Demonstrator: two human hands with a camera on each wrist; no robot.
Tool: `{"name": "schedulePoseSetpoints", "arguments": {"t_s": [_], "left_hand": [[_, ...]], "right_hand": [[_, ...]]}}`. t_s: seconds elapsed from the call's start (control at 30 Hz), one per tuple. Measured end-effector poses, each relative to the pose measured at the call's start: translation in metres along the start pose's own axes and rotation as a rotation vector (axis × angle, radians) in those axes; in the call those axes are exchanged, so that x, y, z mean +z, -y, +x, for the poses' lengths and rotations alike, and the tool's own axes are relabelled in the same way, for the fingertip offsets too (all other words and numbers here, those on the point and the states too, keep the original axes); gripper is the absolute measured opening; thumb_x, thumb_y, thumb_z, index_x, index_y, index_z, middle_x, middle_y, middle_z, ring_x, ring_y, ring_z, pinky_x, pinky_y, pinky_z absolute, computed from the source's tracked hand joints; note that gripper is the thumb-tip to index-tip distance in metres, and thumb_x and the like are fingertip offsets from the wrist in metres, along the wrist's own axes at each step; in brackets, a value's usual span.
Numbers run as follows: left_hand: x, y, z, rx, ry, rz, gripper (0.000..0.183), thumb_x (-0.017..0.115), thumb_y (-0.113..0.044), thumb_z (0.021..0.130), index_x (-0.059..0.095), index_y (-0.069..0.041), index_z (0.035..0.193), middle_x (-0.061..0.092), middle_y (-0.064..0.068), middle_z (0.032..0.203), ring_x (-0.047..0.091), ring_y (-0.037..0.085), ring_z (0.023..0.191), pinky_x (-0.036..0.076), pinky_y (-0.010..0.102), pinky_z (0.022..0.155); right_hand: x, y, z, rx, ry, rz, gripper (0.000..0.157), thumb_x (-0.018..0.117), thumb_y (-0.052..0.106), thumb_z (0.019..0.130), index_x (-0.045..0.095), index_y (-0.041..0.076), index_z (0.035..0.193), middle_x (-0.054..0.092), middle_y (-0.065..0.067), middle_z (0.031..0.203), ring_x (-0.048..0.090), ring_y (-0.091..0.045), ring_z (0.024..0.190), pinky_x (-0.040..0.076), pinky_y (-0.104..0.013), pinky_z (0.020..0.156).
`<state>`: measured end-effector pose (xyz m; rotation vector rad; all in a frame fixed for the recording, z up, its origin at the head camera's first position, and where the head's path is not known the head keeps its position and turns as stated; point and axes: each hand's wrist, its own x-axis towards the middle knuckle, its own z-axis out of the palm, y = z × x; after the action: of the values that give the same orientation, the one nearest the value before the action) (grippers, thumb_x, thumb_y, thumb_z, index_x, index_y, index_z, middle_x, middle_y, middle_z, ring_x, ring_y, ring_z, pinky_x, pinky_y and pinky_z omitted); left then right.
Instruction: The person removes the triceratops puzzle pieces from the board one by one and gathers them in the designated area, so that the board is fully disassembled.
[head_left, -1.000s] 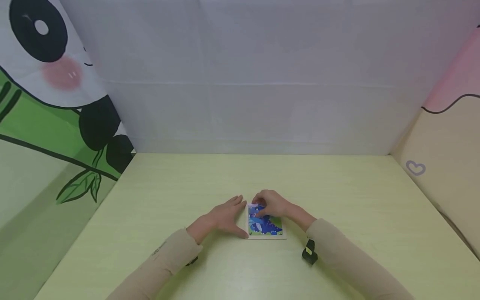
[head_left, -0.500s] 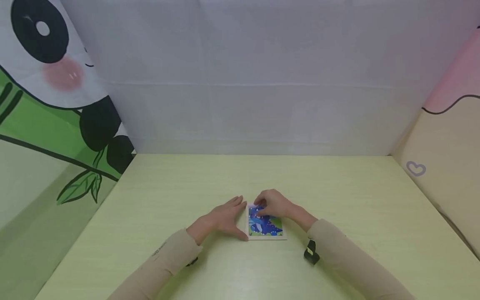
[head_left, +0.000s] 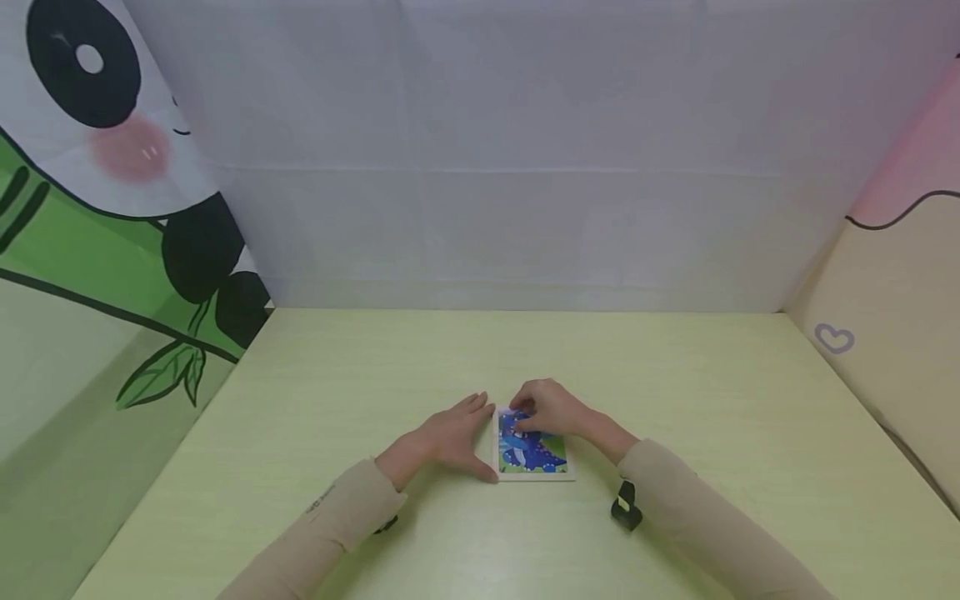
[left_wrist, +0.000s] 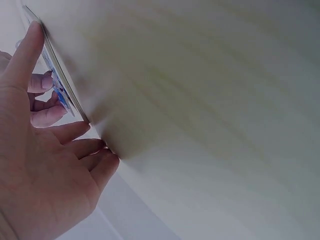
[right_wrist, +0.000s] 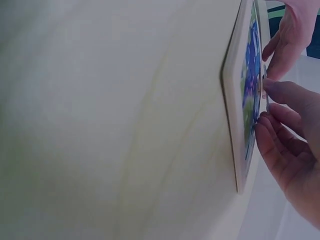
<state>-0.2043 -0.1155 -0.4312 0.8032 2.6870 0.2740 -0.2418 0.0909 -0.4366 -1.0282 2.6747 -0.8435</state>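
A small wooden jigsaw puzzle (head_left: 531, 460) with a blue dinosaur picture and a pale frame lies on the table. My left hand (head_left: 453, 435) rests at its left side, fingers extended, with the thumb at the near left corner and fingertips by the far left one. Over the puzzle's upper left part, my right hand (head_left: 553, 408) pinches a thin puzzle piece (right_wrist: 266, 85) between thumb and fingers. From the left wrist view, this piece (left_wrist: 63, 97) stands slightly tilted off the board. The right fingers hide part of the picture.
The light wood-grain table (head_left: 360, 350) spreads out around the puzzle. A pale grey cloth wall (head_left: 525, 167) rises behind it, with cartoon-printed panels at left and right. A black wrist device (head_left: 626, 507) hangs under the right sleeve.
My right hand has shifted very slightly right, and the pinched piece has turned or settled a little over the upper left of the picture. My left hand keeps its place by the frame.
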Motion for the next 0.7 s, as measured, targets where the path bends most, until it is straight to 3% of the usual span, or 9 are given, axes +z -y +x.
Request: {"name": "schedulePoseSetpoints", "arguments": {"t_s": [0.4,0.7], "left_hand": [[-0.001,-0.001,0.000,0.018,-0.011,-0.005,0.108,0.071,-0.062,0.062,0.027,-0.004,0.142,0.018,0.013,0.150,0.015,0.026,0.137,0.025,0.042,0.109],[-0.001,0.000,0.000,0.024,-0.014,-0.014,0.108,0.072,-0.060,0.062,0.027,-0.003,0.141,0.019,0.014,0.149,0.016,0.026,0.137,0.023,0.041,0.110]], "right_hand": [[-0.001,-0.002,-0.002,-0.029,0.003,0.016,0.027,0.072,0.013,0.076,0.067,0.001,0.099,0.063,-0.003,0.089,0.057,-0.011,0.078,0.050,-0.019,0.069],[-0.018,-0.003,-0.011,-0.010,0.028,0.041,0.025,0.070,0.014,0.078,0.067,0.003,0.100,0.063,-0.003,0.092,0.057,-0.011,0.079,0.050,-0.019,0.067]]}}
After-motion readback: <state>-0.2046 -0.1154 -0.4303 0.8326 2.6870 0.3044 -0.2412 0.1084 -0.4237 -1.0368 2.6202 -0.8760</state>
